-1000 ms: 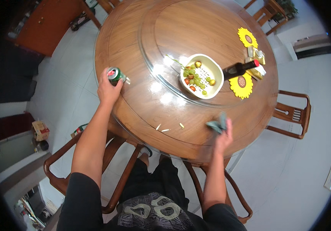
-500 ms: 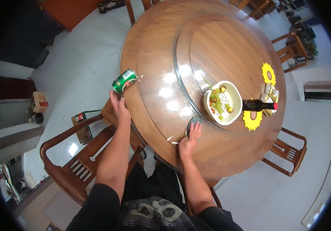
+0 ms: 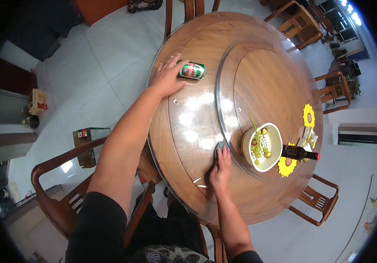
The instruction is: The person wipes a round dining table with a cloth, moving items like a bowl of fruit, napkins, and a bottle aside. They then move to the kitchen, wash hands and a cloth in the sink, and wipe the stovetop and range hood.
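Note:
My left hand is at the table's far left, thumb and index finger on either side of the near end of a green drinks can with a red and white label. The can lies sideways close over the tabletop, and part of it is hidden by the fingers. My right hand presses a dark grey-green cloth onto the table, fingers stretched over it. Two thin white scraps lie left of that wrist.
A cream basket with grapes rests on the raised turntable. Beside it are a dark bottle with a red cap and yellow sunflower mats. Wooden chairs surround the table.
My left hand and the can have moved farther away, from the table's left edge inward over the top. My right hand and the cloth have shifted slightly toward the turntable's rim. The view has shifted.

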Action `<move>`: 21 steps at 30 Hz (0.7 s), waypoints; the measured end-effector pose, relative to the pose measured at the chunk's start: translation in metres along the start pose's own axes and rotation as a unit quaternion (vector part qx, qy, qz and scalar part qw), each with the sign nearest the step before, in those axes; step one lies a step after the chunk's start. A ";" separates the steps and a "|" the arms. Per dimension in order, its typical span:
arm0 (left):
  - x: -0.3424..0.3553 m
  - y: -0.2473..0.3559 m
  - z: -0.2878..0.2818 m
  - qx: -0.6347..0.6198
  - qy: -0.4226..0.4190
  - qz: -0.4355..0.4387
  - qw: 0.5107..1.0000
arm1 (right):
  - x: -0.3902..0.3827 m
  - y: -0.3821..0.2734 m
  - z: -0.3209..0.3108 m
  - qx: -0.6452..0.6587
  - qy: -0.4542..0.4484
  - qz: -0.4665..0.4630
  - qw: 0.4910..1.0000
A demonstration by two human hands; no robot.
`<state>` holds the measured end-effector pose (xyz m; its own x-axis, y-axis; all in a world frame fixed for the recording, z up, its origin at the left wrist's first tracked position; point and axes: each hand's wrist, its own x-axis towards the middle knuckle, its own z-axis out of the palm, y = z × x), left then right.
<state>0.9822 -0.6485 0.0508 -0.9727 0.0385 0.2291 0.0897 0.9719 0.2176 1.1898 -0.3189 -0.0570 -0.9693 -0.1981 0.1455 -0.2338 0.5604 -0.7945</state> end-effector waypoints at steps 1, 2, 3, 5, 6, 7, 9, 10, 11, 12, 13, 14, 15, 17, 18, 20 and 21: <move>0.005 -0.008 0.002 -0.028 -0.019 -0.009 0.999 | 0.011 -0.002 0.007 0.008 -0.018 -0.017 1.000; 0.005 -0.014 0.007 -0.057 -0.043 -0.020 0.997 | 0.022 -0.004 0.013 0.002 -0.029 -0.047 0.998; 0.007 -0.008 0.007 -0.088 -0.073 -0.022 0.993 | 0.033 -0.003 0.019 0.007 -0.029 -0.060 0.998; -0.004 0.001 0.007 -0.146 -0.048 -0.053 0.987 | 0.059 -0.001 0.032 0.020 -0.031 -0.088 0.995; -0.009 0.003 0.006 -0.150 -0.020 -0.049 0.987 | 0.076 -0.003 0.042 0.026 -0.022 -0.100 0.994; -0.012 0.008 0.003 -0.155 0.008 -0.043 0.987 | 0.095 -0.007 0.053 0.031 -0.011 -0.112 0.993; -0.005 0.039 -0.020 -0.058 -0.035 -0.022 0.997 | 0.134 -0.010 0.071 0.016 0.054 -0.118 0.991; -0.001 0.050 -0.025 -0.029 -0.049 0.002 0.998 | 0.155 -0.008 0.076 0.008 0.064 -0.120 0.991; 0.002 0.059 -0.028 0.001 -0.064 0.026 0.998 | 0.172 -0.008 0.080 0.001 0.073 -0.124 0.990; 0.004 0.060 -0.029 0.024 -0.052 0.059 0.997 | 0.179 -0.014 0.087 0.025 0.072 -0.138 0.988; 0.006 0.064 -0.029 0.028 -0.087 0.058 0.994 | 0.180 -0.016 0.086 0.071 0.029 -0.153 0.985; 0.009 0.070 -0.029 0.028 -0.120 0.055 0.991 | 0.176 -0.013 0.083 0.100 -0.035 -0.202 0.974; 0.007 0.072 -0.032 0.026 -0.151 0.046 0.987 | 0.167 -0.016 0.078 0.127 -0.104 -0.252 0.954; -0.003 0.076 -0.037 0.020 -0.152 0.019 0.988 | 0.133 -0.019 0.056 0.145 -0.215 -0.295 0.920; -0.008 0.077 -0.040 0.006 -0.125 0.021 0.992 | 0.117 -0.017 0.046 0.162 -0.269 -0.300 0.901; -0.035 0.082 -0.044 0.003 -0.041 -0.007 0.999 | 0.070 -0.025 0.025 0.186 -0.346 -0.283 0.875; -0.047 0.085 -0.050 -0.047 0.025 -0.035 0.998 | 0.054 -0.029 0.016 0.200 -0.350 -0.272 0.874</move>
<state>1.0465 -0.5799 0.1061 -0.9657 -0.0424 0.2560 0.0440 0.9455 0.3226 1.1458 -0.3587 -0.0352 -0.4065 -0.8693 0.2812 -0.4641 -0.0686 -0.8831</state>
